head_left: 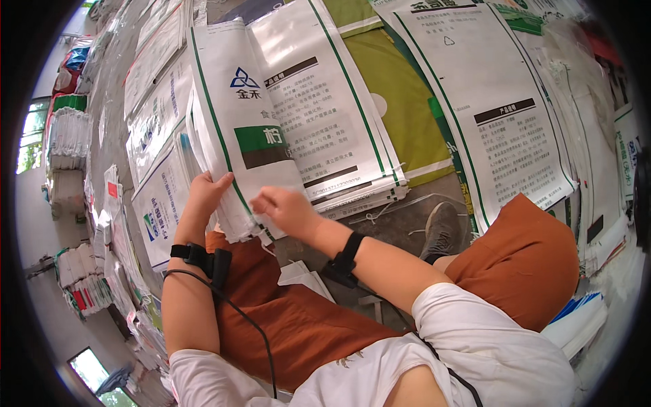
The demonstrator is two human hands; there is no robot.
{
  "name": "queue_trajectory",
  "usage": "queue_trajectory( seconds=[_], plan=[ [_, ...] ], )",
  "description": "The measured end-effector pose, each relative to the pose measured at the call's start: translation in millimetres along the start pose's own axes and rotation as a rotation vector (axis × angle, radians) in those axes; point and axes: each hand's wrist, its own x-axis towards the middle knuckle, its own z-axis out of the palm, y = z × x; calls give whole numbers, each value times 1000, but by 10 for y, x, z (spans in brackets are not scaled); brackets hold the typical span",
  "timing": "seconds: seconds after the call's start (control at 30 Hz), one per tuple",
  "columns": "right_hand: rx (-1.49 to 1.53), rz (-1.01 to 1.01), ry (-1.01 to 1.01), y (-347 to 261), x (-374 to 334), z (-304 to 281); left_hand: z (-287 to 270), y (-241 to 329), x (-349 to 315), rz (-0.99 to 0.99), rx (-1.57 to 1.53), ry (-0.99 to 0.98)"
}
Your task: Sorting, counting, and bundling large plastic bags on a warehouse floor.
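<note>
A folded white woven sack point(224, 74) with green stripes and printed blocks lies on a stack of similar sacks before me. My left hand point(209, 193) grips its near left edge, thumb on top and fingers out of sight beneath. Over the near end of that sack is my right hand point(288, 209), slightly blurred, with its fingers curled in. Whether anything is pinched in it I cannot make out. Under the folded sack, another printed white sack point(339, 88) shows on the right.
A green sack point(400, 102) lies beyond the stack, with another white printed sack point(495, 74) to its right. More sacks point(163, 95) are piled along the left. My shoe point(442, 230) rests beside the stack. Bundled sacks point(68, 139) stand near a window.
</note>
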Motion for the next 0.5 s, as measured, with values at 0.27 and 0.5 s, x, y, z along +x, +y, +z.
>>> queue_trajectory(
  seconds=[0.27,0.5],
  plan=[
    [-1081,646,625,1051,-572,-1463,-89,-83,-25,-71,-20,61],
    [-1081,839,567,971,-609,-1623,-41,238,-134,-42,95,78]
  ],
)
